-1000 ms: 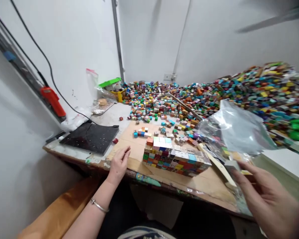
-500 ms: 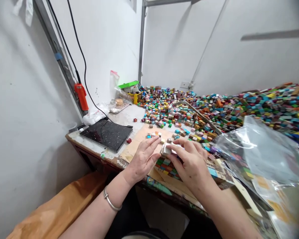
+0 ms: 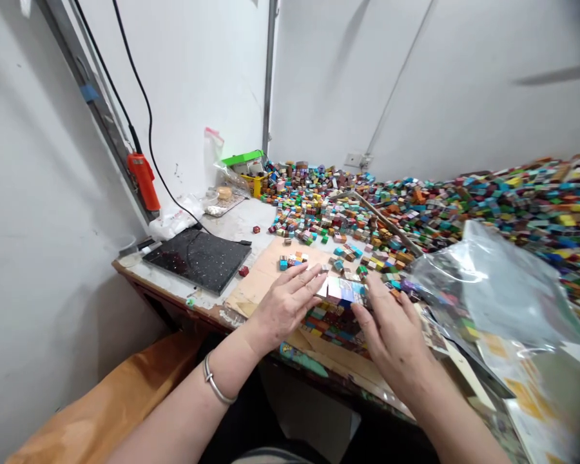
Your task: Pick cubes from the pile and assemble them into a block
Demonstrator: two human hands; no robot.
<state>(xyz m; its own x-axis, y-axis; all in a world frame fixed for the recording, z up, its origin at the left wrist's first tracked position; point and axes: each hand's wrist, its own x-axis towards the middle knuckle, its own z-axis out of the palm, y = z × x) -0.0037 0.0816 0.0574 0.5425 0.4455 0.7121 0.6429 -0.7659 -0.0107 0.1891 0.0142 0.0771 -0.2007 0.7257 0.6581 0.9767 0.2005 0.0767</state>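
Observation:
A stack of small coloured blocks [image 3: 338,320] stands near the front edge of the table, with white, pink and blue pieces along its top. At its left end is my left hand [image 3: 286,308], fingers stretched out and their tips by the white piece. Around the right end of the stack lies my right hand [image 3: 396,325], its fingers long and the thumb apart, touching the near side. Neither hand is closed round a piece. Just beyond my left fingertips sits a short row of loose blocks [image 3: 292,261]. The palm sides of both hands are hidden.
Heaped coloured blocks [image 3: 444,212] cover the back and right of the table. A black speckled slab [image 3: 198,259] lies at the left. Clear plastic sheeting [image 3: 502,283] bulges on the right. An orange power tool [image 3: 144,182] hangs from cords at the left wall.
My right hand has moved from the top of the stack to its right end, uncovering the white, pink and blue pieces. The left hand stays at the left end. The view has shifted slightly.

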